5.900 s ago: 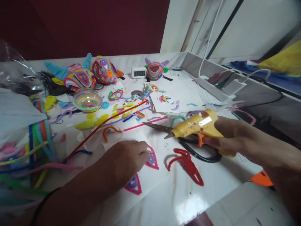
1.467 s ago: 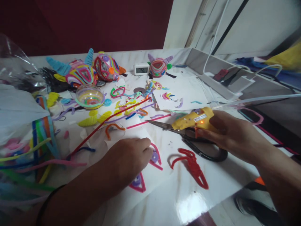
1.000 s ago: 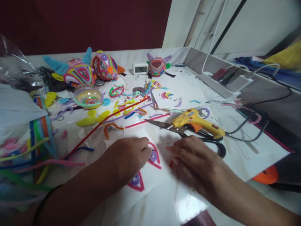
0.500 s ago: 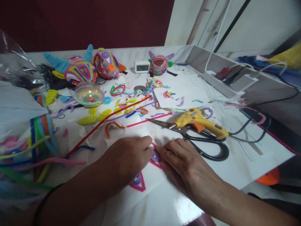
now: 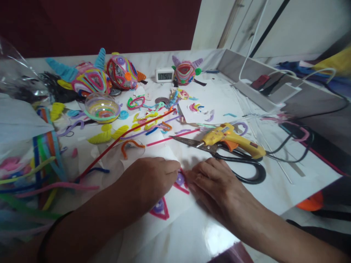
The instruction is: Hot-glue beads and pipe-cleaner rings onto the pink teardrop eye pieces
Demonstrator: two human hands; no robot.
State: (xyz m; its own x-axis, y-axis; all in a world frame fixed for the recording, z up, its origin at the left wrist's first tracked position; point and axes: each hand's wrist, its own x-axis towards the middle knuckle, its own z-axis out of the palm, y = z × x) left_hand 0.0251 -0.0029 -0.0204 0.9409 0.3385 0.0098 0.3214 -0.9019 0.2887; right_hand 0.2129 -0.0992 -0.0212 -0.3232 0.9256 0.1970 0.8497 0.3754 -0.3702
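Observation:
On white paper in front of me lies a purple pipe-cleaner coil (image 5: pixel 180 179) with a pearly bead-like centre, edged by a pink pipe cleaner (image 5: pixel 181 188). My left hand (image 5: pixel 155 177) is closed, its fingertips pressing the upper left of that pink edge. From the other side my right hand (image 5: pixel 212 179) pinches the edge's right part, fingers bunched together. The fingertips hide some of the outline. Partly under my left hand is a similar pink-edged piece (image 5: pixel 165 212) with a purple coil inside, its pointed end toward me.
Black-handled scissors (image 5: pixel 249 179) lie beyond my right hand, with a yellow glue gun (image 5: pixel 233 140) across them. Pipe-cleaner scraps (image 5: pixel 149 122) spread over the table. Behind are a clear bowl (image 5: pixel 101 109), colourful fish-like balls (image 5: pixel 122 73), a digital timer (image 5: pixel 164 75) and a power strip (image 5: pixel 257 96).
Both hands stay at the same pink-edged piece, with only slight finger shifts. The whole view has moved a little.

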